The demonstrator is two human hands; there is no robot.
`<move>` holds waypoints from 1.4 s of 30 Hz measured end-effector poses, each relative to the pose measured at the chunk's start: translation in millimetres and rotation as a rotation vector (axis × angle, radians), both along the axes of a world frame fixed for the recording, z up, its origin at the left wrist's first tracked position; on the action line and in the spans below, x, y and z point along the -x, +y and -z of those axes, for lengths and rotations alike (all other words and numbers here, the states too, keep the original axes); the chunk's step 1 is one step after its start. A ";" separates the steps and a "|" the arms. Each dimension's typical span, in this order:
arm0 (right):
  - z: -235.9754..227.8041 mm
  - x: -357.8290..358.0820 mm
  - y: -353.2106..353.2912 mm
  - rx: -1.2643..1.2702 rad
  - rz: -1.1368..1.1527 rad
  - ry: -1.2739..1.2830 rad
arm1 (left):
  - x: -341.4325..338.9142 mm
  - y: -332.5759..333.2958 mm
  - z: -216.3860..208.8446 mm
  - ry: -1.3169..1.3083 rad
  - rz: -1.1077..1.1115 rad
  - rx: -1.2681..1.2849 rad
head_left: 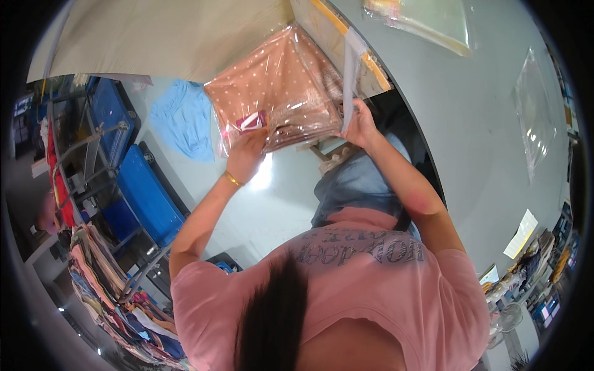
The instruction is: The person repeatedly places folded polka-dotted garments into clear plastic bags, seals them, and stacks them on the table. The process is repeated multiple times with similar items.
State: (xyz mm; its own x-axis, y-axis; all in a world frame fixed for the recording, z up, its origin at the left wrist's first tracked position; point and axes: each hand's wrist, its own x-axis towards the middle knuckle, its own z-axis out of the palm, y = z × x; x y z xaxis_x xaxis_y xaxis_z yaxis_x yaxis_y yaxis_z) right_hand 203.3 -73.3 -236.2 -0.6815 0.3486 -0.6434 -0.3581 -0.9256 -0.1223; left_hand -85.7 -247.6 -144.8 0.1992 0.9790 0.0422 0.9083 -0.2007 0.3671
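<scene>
A stack of folded brown polka-dot cloth (266,77) in clear plastic bags lies tilted within the opening of a large cardboard box (167,37). A small purple and white label (250,120) shows near its front left corner. My left hand (247,153) is closed on the near left edge of the bagged cloth, just below the label, its fingertips partly hidden. My right hand (360,125) grips the near right corner of the same stack. A translucent strip (352,68) hangs from the box's flap down to my right hand, and some right fingers are hidden.
Light blue plastic (182,117) lies left of the stack. To the right is a grey table (482,123) with clear plastic bags (533,117) on it. Blue trolleys (148,195) and piled clothes (117,290) stand at the left. A stool (334,154) is below the stack.
</scene>
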 end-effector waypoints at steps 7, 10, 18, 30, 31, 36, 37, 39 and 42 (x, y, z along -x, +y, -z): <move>-89.3 -33.2 -52.4 -0.225 -0.141 -0.570 | -1.9 -28.2 20.0 0.094 0.020 -0.079; -151.8 -35.5 -83.3 -1.509 -0.465 -0.752 | -1.3 -29.4 18.7 0.106 0.018 -0.019; 11.1 65.4 17.2 -0.710 -0.618 -0.745 | -6.9 -23.2 9.8 0.004 0.018 -0.004; -18.0 79.9 -8.6 -0.648 -0.356 -0.468 | 72.6 -48.7 96.8 -1.855 -0.987 0.599; -35.3 78.6 -10.6 -0.836 -0.437 -0.551 | 71.6 -58.6 102.2 -1.880 -0.998 0.655; -146.1 55.7 -42.2 -1.334 -0.442 -0.457 | 55.9 -106.5 38.5 -1.552 -0.955 0.490; -168.4 45.5 -50.5 -1.328 -0.394 -0.405 | 51.7 -119.2 4.0 -1.516 -0.984 0.394; -207.3 19.7 -61.0 -1.344 -0.333 -0.391 | 36.4 -124.1 -63.1 -1.259 -1.142 0.201; -248.7 -45.6 -76.5 -1.272 -0.171 -0.386 | -1.8 -91.3 -141.4 -1.233 -0.787 0.043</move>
